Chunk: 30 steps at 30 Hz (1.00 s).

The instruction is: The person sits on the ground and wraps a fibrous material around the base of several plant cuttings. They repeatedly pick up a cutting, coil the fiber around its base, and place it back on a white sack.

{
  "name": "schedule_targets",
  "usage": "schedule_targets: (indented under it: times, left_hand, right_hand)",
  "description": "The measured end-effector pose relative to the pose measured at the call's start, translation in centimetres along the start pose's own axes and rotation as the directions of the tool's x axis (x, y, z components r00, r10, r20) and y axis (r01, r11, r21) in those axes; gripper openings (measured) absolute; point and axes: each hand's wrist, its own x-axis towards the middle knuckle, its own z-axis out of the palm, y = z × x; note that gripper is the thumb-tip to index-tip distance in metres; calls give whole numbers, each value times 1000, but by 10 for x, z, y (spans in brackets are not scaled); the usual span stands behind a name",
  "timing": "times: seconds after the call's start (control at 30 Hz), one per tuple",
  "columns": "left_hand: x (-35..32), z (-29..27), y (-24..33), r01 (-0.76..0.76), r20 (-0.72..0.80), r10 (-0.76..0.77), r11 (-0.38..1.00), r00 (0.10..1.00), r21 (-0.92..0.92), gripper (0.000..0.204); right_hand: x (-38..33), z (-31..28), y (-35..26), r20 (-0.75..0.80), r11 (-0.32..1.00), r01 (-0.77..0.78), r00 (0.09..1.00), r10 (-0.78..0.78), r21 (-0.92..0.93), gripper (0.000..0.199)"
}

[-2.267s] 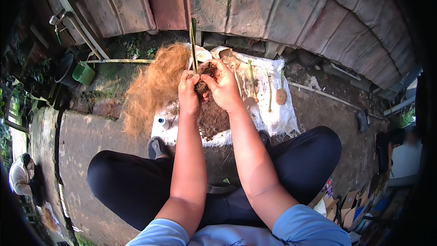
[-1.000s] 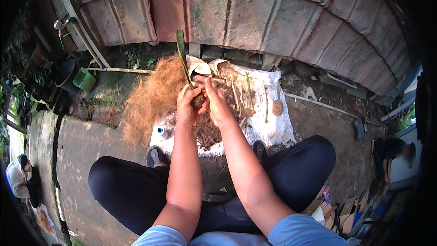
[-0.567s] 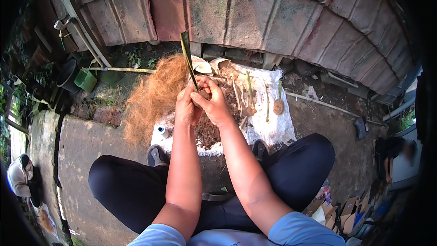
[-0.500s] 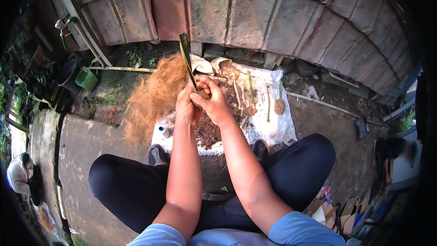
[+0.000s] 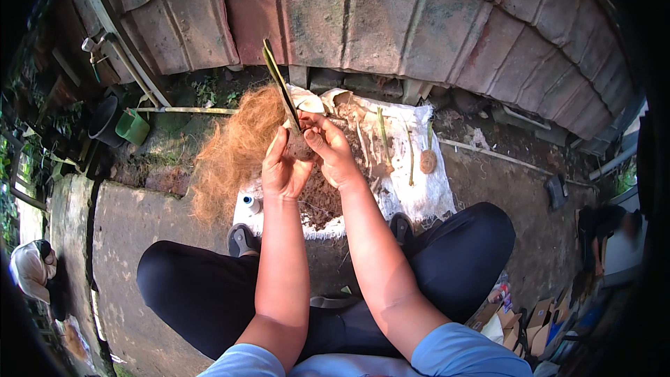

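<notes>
Between my two hands is a plant cutting (image 5: 281, 87) with a long dark green blade, tilted up and to the left. A brown ball of soil (image 5: 299, 148) surrounds its base. My left hand (image 5: 282, 172) cups the ball from the left and below. My right hand (image 5: 333, 155) curls round its right side, thumb near the top. Beneath them a heap of loose brown soil (image 5: 322, 204) lies on a white woven sack (image 5: 429, 194). To the right on the sack lie green cuttings (image 5: 383, 136) and another plant with a fibre-wrapped ball (image 5: 428, 162).
A tangle of coconut fibre (image 5: 227, 150) spreads left of the sack. A thread spool (image 5: 252, 203) stands near my left foot. Roof tiles (image 5: 377, 21) overhang the far side. A green bucket (image 5: 132, 127) sits far left. Other people (image 5: 31, 272) are at both edges.
The cutting's blade leans further left. My left hand has turned and its fingers have loosened somewhat, so more of the soil ball shows. My right hand has shifted slightly right.
</notes>
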Motion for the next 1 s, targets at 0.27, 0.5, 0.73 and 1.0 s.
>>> schedule_targets:
  times: [0.27,0.5,0.73,1.0]
  left_hand:
    - [4,7,-12,-26,-116,23,999,993,-22,46]
    - [9,-11,-13,-133,-112,138,990,984,46,45]
    - [17,-42,-8,-121,-217,134,990,967,74,26]
    - [14,-21,-22,-246,-278,372,883,886,399,23]
  right_hand:
    - [-5,1,1,31,997,74,997,-73,-27,61]
    - [-5,5,18,-28,986,94,995,-98,-135,63]
    - [1,18,37,-112,870,250,939,-325,-424,42]
    - [-2,23,28,-215,786,281,862,-459,-550,42]
